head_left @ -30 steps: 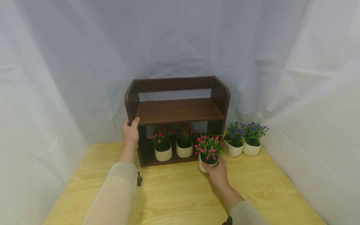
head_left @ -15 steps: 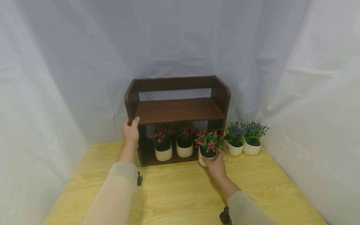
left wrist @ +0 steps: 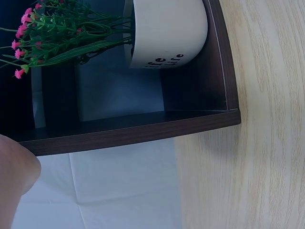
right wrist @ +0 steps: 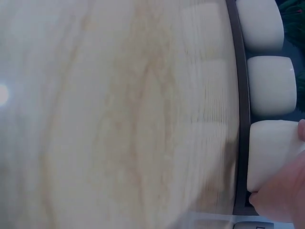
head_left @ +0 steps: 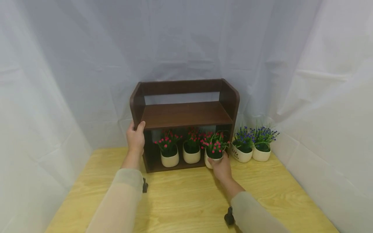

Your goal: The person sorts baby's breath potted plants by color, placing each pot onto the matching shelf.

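Observation:
My right hand grips a white pot of pink flowers at the right end of the lower shelf of a dark brown wooden rack. In the right wrist view this held pot sits right behind the shelf's front edge. My left hand holds the rack's left side panel, thumb at the front edge of the upper board. Two more pots of pink flowers, a left one and a middle one, stand upright on the lower shelf. The left pot shows dark lettering in the left wrist view.
Two white pots with blue-purple flowers, one lettered and one plain, stand on the table just right of the rack. The light wood table stretches in front. White sheeting hangs behind and at both sides.
My right hand has moved the pink-flower pot forward, away from me, from in front of the rack onto the lower shelf's right end. The left hand keeps its hold on the side panel.

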A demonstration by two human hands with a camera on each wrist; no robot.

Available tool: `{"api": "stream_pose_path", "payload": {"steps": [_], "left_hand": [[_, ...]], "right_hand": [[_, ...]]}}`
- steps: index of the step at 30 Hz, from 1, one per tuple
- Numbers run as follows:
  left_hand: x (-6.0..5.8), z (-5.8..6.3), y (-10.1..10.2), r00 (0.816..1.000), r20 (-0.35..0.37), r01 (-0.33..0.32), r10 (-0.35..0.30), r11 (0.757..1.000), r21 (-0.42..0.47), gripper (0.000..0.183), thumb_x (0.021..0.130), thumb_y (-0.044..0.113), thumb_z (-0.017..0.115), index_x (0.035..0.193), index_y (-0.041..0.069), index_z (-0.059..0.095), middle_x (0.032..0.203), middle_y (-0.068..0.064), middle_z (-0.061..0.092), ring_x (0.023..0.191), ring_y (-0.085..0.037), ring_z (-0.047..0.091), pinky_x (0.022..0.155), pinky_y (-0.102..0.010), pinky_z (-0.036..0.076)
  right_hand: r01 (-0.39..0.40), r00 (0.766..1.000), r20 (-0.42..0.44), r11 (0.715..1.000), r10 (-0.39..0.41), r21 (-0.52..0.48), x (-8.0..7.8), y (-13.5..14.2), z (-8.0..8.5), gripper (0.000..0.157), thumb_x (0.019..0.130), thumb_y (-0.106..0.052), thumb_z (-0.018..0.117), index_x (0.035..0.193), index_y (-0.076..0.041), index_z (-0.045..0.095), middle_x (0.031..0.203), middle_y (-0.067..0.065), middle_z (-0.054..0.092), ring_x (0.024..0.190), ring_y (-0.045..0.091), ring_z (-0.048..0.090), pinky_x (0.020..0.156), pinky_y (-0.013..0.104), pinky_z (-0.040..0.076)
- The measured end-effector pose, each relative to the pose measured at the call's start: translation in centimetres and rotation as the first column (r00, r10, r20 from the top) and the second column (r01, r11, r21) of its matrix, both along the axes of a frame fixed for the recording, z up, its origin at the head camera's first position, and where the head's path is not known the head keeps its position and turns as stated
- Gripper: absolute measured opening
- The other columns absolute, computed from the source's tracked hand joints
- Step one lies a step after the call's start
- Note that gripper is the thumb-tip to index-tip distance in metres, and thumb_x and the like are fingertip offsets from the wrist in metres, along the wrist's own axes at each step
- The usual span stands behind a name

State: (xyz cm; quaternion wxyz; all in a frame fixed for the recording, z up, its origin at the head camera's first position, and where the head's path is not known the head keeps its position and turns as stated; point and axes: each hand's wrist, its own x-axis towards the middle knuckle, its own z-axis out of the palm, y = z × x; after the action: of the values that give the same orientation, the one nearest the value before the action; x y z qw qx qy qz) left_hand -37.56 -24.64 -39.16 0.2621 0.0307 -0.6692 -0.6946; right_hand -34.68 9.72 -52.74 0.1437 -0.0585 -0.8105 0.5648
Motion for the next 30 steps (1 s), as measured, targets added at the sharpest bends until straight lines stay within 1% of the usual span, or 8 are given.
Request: {"api": "stream_pose_path", "payload": {"steps": [3, 6, 7, 14, 18, 25, 30], "left_hand": [[0.0, 0.1, 0.0, 1.000, -0.002, -0.009, 0.008, 1.000, -0.003, 0.047, 0.108, 0.028, 0.061, 0.151, 0.010, 0.061, 0.158, -0.012, 0.059, 0.152, -0.025, 0.047, 0.133, -0.043, 0.032], [0.1, 0.2, 0.0, 1.000, -0.001, -0.019, 0.019, 1.000, -0.001, 0.046, 0.108, 0.027, 0.061, 0.151, 0.011, 0.061, 0.157, -0.012, 0.060, 0.151, -0.025, 0.048, 0.133, -0.043, 0.033], [0.1, 0.2, 0.0, 1.000, -0.002, -0.021, 0.021, 1.000, -0.001, 0.046, 0.108, 0.027, 0.061, 0.151, 0.010, 0.061, 0.157, -0.012, 0.060, 0.151, -0.026, 0.048, 0.133, -0.043, 0.033], [0.2, 0.2, 0.2, 1.000, -0.005, -0.022, 0.022, 1.000, 0.007, 0.046, 0.108, 0.025, 0.061, 0.150, 0.007, 0.060, 0.157, -0.014, 0.058, 0.151, -0.028, 0.047, 0.133, -0.045, 0.033], [0.0, 0.1, 0.3, 1.000, 0.004, -0.008, 0.008, 1.000, 0.008, 0.046, 0.109, 0.027, 0.061, 0.150, 0.008, 0.060, 0.158, -0.014, 0.058, 0.152, -0.028, 0.047, 0.133, -0.044, 0.033], [-0.2, 0.1, 0.2, 1.000, -0.007, -0.007, 0.007, 1.000, 0.017, 0.045, 0.108, 0.027, 0.061, 0.148, 0.007, 0.061, 0.154, -0.014, 0.060, 0.150, -0.028, 0.048, 0.132, -0.043, 0.033], [-0.2, -0.1, -0.1, 1.000, 0.001, -0.005, 0.005, 1.000, 0.021, 0.045, 0.109, 0.026, 0.060, 0.150, 0.006, 0.060, 0.154, -0.014, 0.059, 0.150, -0.028, 0.047, 0.133, -0.043, 0.032]], "right_hand": [[0.006, 1.000, 0.010, 0.999, -0.007, 0.042, -0.3, -0.2, 0.2, 0.082, 0.098, -0.025, 0.080, 0.162, 0.004, 0.037, 0.158, 0.032, 0.053, 0.150, 0.049, 0.050, 0.128, 0.061, 0.039], [0.011, 1.000, 0.029, 0.998, -0.012, 0.059, -0.7, -0.3, 0.3, 0.082, 0.100, -0.027, 0.079, 0.161, 0.005, 0.036, 0.159, 0.033, 0.052, 0.150, 0.050, 0.048, 0.128, 0.061, 0.038], [0.012, 0.999, 0.039, 0.998, -0.014, 0.055, -0.9, -0.3, 0.3, 0.082, 0.100, -0.028, 0.078, 0.162, 0.004, 0.035, 0.160, 0.033, 0.051, 0.151, 0.050, 0.047, 0.128, 0.061, 0.038], [0.016, 0.999, 0.029, 0.999, -0.017, 0.037, -1.7, -0.6, 0.6, 0.082, 0.101, -0.024, 0.076, 0.162, 0.008, 0.032, 0.158, 0.038, 0.049, 0.149, 0.054, 0.047, 0.127, 0.063, 0.038], [0.020, 0.998, 0.064, 0.999, -0.023, 0.050, -2.1, -0.5, 0.7, 0.083, 0.102, -0.028, 0.075, 0.164, 0.005, 0.032, 0.162, 0.036, 0.047, 0.152, 0.053, 0.045, 0.129, 0.062, 0.036], [-0.014, 0.993, 0.119, 0.999, 0.009, 0.038, -3.0, -0.3, 1.2, 0.087, 0.103, -0.033, 0.073, 0.170, -0.003, 0.025, 0.171, 0.032, 0.036, 0.158, 0.053, 0.035, 0.133, 0.062, 0.029], [-0.016, 0.992, 0.123, 0.999, 0.012, 0.032, -3.4, -0.6, 1.1, 0.086, 0.103, -0.031, 0.072, 0.170, -0.004, 0.026, 0.170, 0.030, 0.039, 0.158, 0.051, 0.037, 0.132, 0.062, 0.030]]}}
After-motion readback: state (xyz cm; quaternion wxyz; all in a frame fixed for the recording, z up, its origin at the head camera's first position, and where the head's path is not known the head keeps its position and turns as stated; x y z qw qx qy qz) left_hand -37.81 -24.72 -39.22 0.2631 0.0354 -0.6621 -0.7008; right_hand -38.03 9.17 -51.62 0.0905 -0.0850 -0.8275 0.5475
